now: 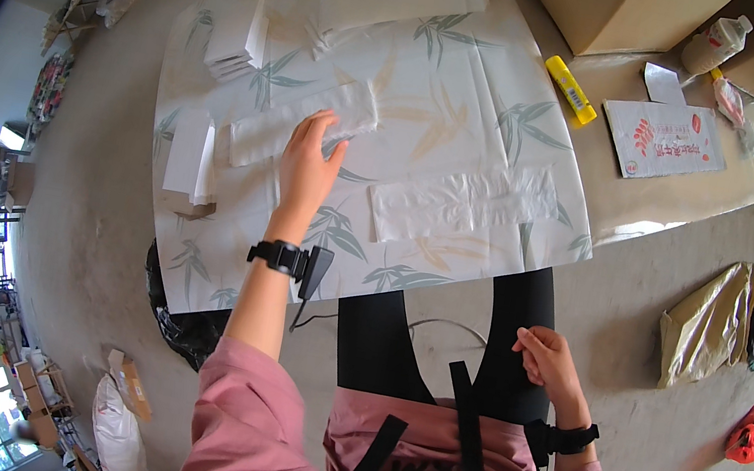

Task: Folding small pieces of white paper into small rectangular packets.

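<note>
My left hand (309, 163) reaches over the table, its fingers stretched out and resting on a translucent plastic bag (259, 132). Held low by my right thigh, my right hand (551, 362) has its fingers curled in, and I see nothing in it. A second translucent bag (423, 205) lies flat near the front edge. Another clear plastic sleeve (403, 0) is at the far side. To the left of my left hand stands a stack of folded white cards (191, 152). A similar white stack (241, 45) is farther back.
The table has a leaf-patterned cover (429, 114). On a side table at right are a yellow glue stick (571, 90), a printed silver-white packet (664, 142) and a plastic bottle (718, 44). A large cardboard box (618, 11) stands behind. Gold and black bags (709, 324) lie on the floor.
</note>
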`<action>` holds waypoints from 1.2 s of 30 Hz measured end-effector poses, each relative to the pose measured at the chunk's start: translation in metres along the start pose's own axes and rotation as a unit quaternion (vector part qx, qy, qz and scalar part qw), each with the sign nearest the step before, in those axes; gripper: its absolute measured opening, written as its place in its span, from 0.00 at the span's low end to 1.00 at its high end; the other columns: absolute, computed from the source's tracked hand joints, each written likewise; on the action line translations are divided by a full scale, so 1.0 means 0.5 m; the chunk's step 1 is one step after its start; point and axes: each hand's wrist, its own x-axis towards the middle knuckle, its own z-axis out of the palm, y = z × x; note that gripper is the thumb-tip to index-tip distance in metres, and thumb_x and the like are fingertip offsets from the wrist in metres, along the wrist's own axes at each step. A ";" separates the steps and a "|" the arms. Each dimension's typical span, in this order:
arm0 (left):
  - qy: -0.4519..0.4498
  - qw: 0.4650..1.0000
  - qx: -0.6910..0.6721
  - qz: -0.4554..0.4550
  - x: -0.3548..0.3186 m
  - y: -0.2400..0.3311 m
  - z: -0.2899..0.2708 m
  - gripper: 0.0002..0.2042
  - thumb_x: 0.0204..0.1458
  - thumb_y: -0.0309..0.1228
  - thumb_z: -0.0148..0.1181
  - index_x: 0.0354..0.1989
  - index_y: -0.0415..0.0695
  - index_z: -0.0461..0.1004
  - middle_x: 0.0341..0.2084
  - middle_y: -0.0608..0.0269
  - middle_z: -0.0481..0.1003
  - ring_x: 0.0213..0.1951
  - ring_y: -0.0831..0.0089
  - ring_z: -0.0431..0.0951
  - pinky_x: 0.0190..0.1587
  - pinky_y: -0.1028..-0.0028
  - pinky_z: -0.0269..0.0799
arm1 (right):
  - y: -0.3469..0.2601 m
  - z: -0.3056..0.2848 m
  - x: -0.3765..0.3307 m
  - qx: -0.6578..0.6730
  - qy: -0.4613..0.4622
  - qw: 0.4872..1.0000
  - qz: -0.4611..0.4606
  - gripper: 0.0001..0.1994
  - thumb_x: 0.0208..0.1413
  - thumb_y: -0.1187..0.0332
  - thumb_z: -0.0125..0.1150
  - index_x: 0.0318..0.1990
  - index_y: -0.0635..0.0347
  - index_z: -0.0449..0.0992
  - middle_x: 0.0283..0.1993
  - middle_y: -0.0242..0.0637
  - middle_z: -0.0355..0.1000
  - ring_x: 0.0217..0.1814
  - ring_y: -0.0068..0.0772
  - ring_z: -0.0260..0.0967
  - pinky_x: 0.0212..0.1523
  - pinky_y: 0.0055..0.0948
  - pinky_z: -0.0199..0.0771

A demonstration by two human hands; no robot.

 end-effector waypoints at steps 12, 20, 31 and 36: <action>-0.031 0.997 0.006 0.077 0.042 -0.024 0.051 0.06 0.50 0.26 0.59 0.37 0.42 0.78 0.40 0.62 0.78 0.43 0.62 0.77 0.45 0.69 0.73 | -0.004 -0.003 0.003 -0.011 0.008 1.000 0.010 0.15 0.63 0.61 0.53 0.27 0.63 0.71 0.11 0.21 0.54 0.09 0.10 0.44 0.11 0.16 0.40; -0.011 0.997 0.033 0.075 0.041 -0.036 0.055 0.06 0.50 0.26 0.59 0.36 0.43 0.78 0.39 0.63 0.78 0.42 0.64 0.78 0.44 0.68 0.74 | -0.002 0.001 0.004 -0.012 0.004 1.000 0.003 0.15 0.63 0.61 0.53 0.27 0.63 0.71 0.11 0.21 0.54 0.09 0.11 0.44 0.11 0.17 0.41; 0.047 0.999 0.007 0.027 0.034 -0.016 0.066 0.01 0.48 0.27 0.60 0.30 0.46 0.76 0.34 0.70 0.78 0.38 0.67 0.77 0.37 0.70 0.74 | -0.003 0.004 -0.003 -0.009 0.012 1.000 -0.003 0.15 0.62 0.62 0.53 0.27 0.63 0.71 0.11 0.21 0.54 0.10 0.11 0.46 0.11 0.17 0.42; 0.060 0.996 0.043 0.045 0.040 -0.011 0.072 0.01 0.48 0.26 0.60 0.28 0.47 0.74 0.32 0.69 0.77 0.36 0.67 0.77 0.36 0.69 0.74 | -0.002 0.002 -0.003 -0.007 0.014 1.000 -0.001 0.15 0.62 0.62 0.53 0.27 0.63 0.70 0.11 0.21 0.54 0.10 0.11 0.46 0.11 0.17 0.42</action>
